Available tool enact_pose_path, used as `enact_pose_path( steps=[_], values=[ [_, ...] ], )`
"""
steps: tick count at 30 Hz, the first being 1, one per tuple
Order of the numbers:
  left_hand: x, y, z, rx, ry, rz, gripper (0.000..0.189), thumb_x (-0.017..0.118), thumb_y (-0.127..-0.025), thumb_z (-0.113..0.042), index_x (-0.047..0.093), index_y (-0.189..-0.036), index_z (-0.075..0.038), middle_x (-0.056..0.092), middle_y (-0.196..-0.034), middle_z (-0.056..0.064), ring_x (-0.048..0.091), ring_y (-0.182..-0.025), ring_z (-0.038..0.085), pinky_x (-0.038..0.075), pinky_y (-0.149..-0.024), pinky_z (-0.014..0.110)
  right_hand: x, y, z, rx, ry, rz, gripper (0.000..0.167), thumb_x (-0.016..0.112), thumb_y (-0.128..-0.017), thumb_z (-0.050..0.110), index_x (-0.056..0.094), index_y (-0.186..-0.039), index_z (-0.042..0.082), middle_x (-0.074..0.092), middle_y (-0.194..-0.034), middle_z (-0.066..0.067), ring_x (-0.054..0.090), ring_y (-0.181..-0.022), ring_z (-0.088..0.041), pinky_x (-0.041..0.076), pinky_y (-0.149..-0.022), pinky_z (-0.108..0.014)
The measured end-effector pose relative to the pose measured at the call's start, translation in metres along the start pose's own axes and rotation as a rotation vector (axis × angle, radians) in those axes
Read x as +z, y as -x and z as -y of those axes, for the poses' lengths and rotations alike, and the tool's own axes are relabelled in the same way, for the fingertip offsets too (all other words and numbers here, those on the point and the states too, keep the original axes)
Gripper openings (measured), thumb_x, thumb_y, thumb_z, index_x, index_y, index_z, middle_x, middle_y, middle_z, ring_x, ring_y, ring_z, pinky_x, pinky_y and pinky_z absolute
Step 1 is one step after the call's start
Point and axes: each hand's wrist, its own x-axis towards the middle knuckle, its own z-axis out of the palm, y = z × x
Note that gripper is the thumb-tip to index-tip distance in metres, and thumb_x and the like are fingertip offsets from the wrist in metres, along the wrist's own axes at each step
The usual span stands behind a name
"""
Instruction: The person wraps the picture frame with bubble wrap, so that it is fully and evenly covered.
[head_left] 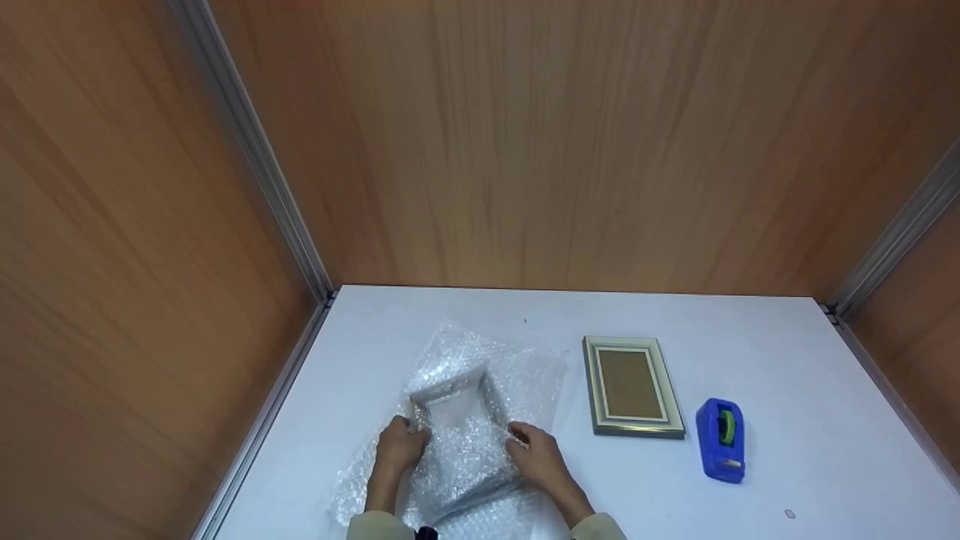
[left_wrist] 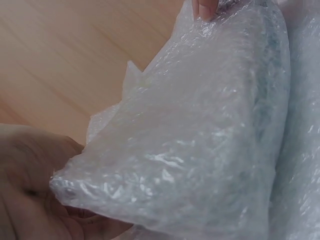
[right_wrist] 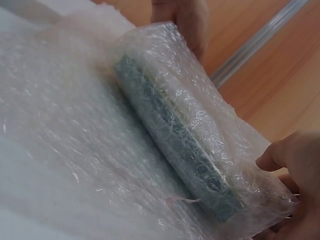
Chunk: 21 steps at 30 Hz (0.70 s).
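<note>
Table: white (head_left: 787, 420), carries everything; bare area around the film probably gives room to fold.
Bubble wrap: sheet (head_left: 525, 375) spread left of centre, partly folded over a slab; likely spread under it so the loose ends reach round.
Wrapped slab: rectangular, greenish edge (right_wrist: 172, 137) showing through the film, between both hands; exact identity unclear.
Bare frame: picture frame (head_left: 632, 384) flat, right of the film, apart from it, presumably out of the folding area.
Tape dispenser: blue (head_left: 722, 446), right of frame, probably parked within right-side reach.
Left hand: (head_left: 403, 444) fingers pinching film at left edge.
Right hand: (head_left: 540, 454) thumb and fingers gripping right corner, likely countering springback.
</note>
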Motion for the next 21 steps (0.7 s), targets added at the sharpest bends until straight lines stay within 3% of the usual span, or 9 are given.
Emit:
enact_pose_path(
  steps=[13, 21],
  values=[
    [0.000, -0.001, -0.011, -0.026, 0.010, -0.001, 0.052, 0.061, -0.088, -0.023, 0.048, -0.127, 0.010, 0.065, -0.103, 0.022, 0.066, -0.090, 0.032, 0.056, -0.070, 0.040, -0.005, 0.003, 0.005, -0.013, -0.012, -0.047, 0.040, 0.056, -0.092, 0.014, 0.056, -0.126, -0.005, 0.061, -0.124, -0.021, 0.059, -0.113, -0.037, 0.047, -0.096, -0.050],
    [-0.002, -0.001, -0.021, 0.033, -0.013, -0.003, 0.052, 0.061, -0.088, -0.023, 0.048, -0.126, 0.011, 0.065, -0.104, 0.024, 0.065, -0.093, 0.036, 0.056, -0.073, 0.043, -0.013, 0.007, 0.008, -0.033, -0.035, -0.082, 0.039, 0.057, -0.092, 0.014, 0.056, -0.127, -0.004, 0.061, -0.123, -0.020, 0.060, -0.111, -0.035, 0.048, -0.095, -0.049]
  ],
)
